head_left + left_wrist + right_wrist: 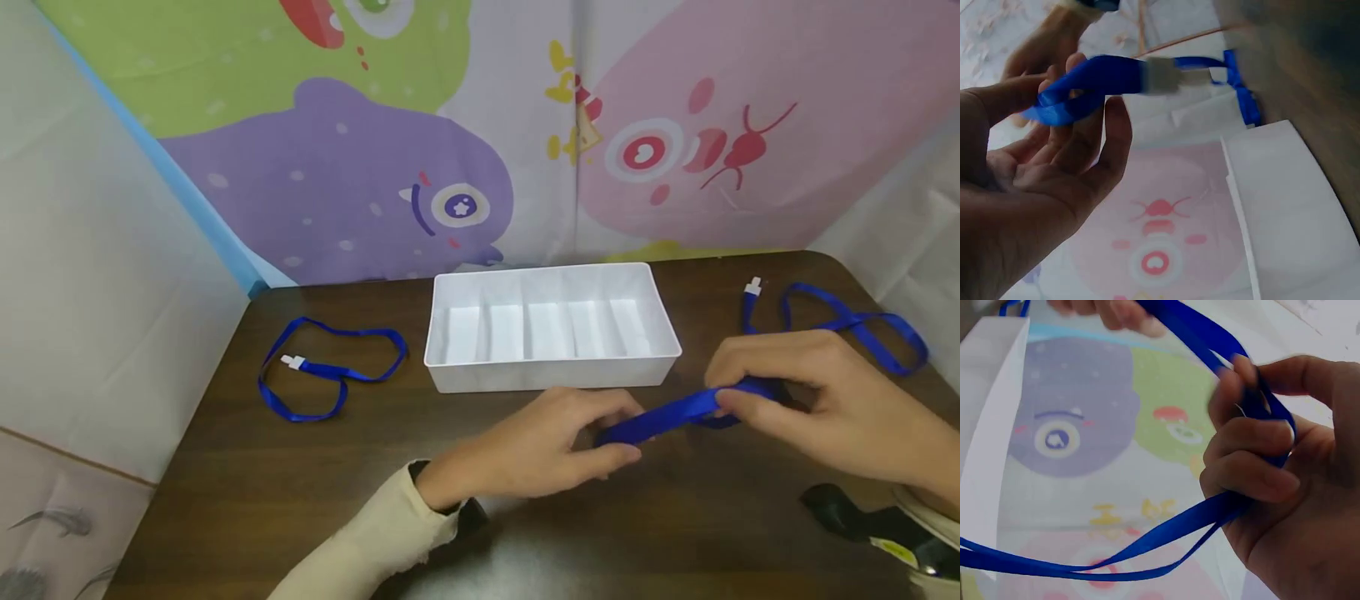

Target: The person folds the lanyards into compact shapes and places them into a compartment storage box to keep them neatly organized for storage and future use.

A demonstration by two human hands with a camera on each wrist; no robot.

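A blue lanyard [663, 418] is stretched between my two hands over the table. My left hand [551, 442] pinches one end of its strap between thumb and fingers. Toward the other end, my right hand [813, 400] grips the strap; in the right wrist view, the curled fingers [1250, 434] wrap round several layers of it and a long loop hangs out to the left. A blurred white clip [1169, 76] shows on the strap in the left wrist view. Behind the hands stands a white tray [553, 377] with several compartments.
A second blue lanyard [324, 369] with a white clip lies on the table [300, 500] at the left. Another blue lanyard [855, 320] lies at the back right, beyond my right hand. A cartoon-printed cloth [337, 192] hangs behind the table.
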